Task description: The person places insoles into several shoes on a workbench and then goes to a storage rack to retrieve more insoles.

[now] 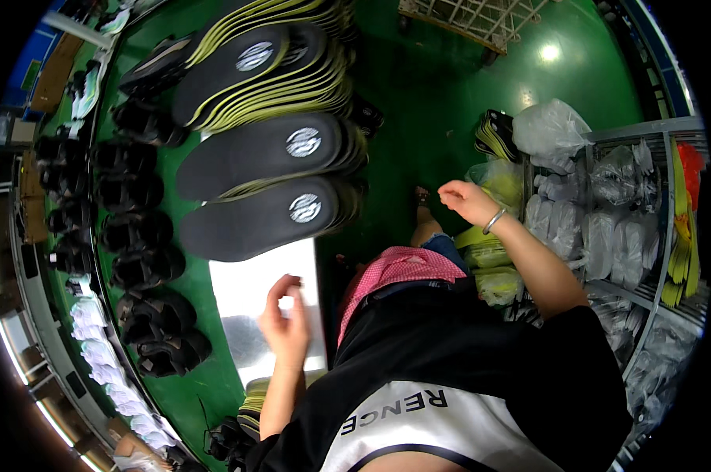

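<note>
My left hand [286, 324] hangs over the silver-white metal table [241, 295], its thumb and bent fingers curved with a gap between them. I make out nothing held in it. Just beyond lies a stack of black insoles [253, 219] with pale round marks at the heel. A second insole stack [253, 157] sits behind it, and a taller stack with yellow-green undersides [285, 98] farther off. Out to the right, my right hand [472, 203] is in the air with loosely bent fingers and no object in it; a bracelet circles the wrist.
Rows of black shoes [139, 232] run along the left, beside a line of white shoes [104, 354]. Metal shelving [642, 295] with bagged insoles stands at right. A wire cart [481, 20] is on the green floor [418, 102]. Yellow-green bagged stacks [493, 283] are near my right side.
</note>
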The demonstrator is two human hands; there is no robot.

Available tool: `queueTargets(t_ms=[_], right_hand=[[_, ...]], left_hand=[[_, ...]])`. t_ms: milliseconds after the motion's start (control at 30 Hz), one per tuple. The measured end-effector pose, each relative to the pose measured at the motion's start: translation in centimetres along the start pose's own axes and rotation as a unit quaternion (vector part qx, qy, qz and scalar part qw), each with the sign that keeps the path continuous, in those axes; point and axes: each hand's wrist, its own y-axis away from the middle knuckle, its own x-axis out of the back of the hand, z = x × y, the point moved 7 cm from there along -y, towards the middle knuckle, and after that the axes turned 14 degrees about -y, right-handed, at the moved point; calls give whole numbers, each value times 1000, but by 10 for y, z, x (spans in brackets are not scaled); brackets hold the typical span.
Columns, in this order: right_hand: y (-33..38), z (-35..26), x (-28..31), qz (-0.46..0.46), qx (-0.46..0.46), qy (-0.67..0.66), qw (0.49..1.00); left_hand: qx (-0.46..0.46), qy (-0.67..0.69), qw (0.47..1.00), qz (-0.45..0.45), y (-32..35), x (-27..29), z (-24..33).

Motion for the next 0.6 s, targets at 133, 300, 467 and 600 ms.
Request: queueTargets(t_ms=[133,300,467,600], right_hand=[[-21,110,55,27,-69,26,997],[-60,184,111,21,-161,79,984],[-118,236,140,-52,-161,155,973],[-189,270,143,-72,-89,228,967]], left_hand=[[80,-12,964,-252,-8,-135,27],[365,146,874,-285,-34,-276,-16],[510,93,821,-238,-76,-386,-54],[573,79,790,-206,-121,-467,-107]])
